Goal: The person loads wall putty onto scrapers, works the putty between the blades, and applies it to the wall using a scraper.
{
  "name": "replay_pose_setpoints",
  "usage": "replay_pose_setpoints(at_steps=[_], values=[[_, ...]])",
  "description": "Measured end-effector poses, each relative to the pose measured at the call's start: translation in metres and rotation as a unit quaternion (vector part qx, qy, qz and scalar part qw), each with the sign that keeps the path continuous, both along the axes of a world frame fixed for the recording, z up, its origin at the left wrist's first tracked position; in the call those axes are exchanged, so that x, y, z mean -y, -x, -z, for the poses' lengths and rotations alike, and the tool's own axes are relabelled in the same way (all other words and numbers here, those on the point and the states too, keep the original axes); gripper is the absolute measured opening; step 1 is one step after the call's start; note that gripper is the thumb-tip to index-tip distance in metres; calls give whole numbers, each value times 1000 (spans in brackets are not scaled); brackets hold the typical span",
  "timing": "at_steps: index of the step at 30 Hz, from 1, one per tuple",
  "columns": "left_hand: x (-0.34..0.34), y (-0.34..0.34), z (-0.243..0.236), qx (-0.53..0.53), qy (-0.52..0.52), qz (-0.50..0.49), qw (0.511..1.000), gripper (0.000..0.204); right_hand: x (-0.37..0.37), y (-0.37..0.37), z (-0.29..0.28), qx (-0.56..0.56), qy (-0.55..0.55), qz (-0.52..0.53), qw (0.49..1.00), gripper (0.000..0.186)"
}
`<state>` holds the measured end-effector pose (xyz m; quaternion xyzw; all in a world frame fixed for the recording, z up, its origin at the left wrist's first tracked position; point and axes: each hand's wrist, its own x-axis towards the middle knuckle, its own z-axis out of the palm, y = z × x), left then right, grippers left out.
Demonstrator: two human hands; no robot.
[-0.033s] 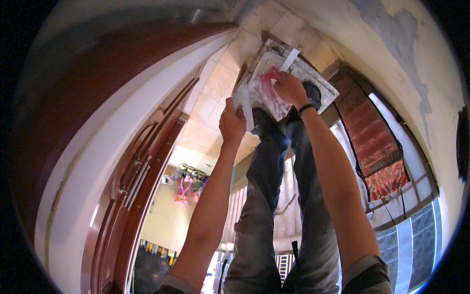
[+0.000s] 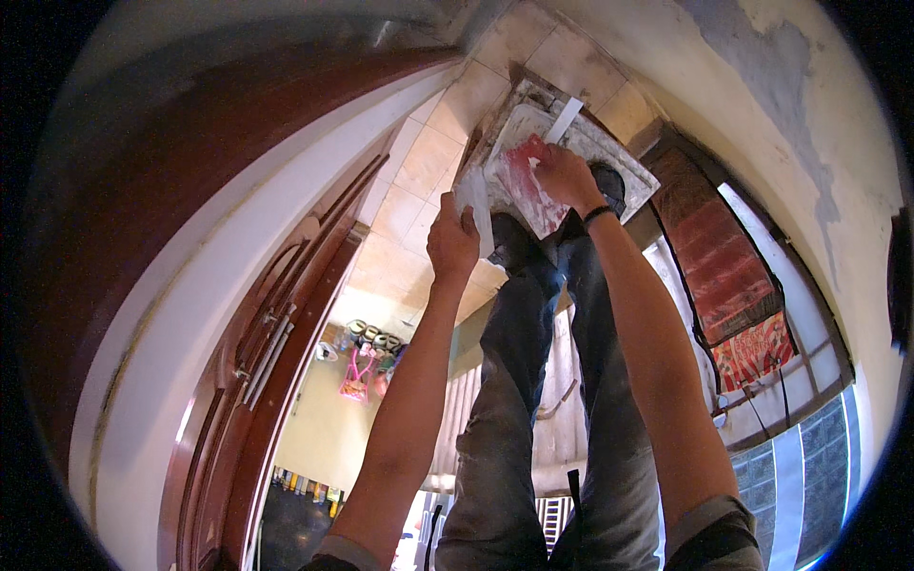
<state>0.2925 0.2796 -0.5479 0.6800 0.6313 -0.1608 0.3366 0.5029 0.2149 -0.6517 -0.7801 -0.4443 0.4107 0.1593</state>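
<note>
We are holding a flat white plastic tray (image 2: 609, 152) smeared with red, down on the pale floor tiles (image 2: 428, 162) just past our feet. Our left hand (image 2: 453, 243) is pinching the tray's near left edge, fingers pressed together. Our right hand (image 2: 567, 176) is lying on the tray's red part, fingers curled; we cannot tell what it grips.

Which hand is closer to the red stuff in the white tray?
Right. The right hand rests on the red patch inside the white tray. The left hand is off to the side, gripping a white piece at the tray's edge.
</note>
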Motion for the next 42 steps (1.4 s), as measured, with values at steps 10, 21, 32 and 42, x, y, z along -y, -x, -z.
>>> replay_pose_setpoints(at_steps=[10,21,32,42], values=[[-4,10,-43,44,-63,-4,997,31,52,-55,-59,-486,85,262,829,46],[-26,-38,-258,351,173,-259,883,41,61,-81,-439,-60,-59,70,994,25],[-40,-56,-541,481,221,-268,805,45,73,-81,-731,174,-357,-38,917,38],[-58,-46,-813,638,249,-188,704,36,98,-85,-944,391,-443,-157,792,40]])
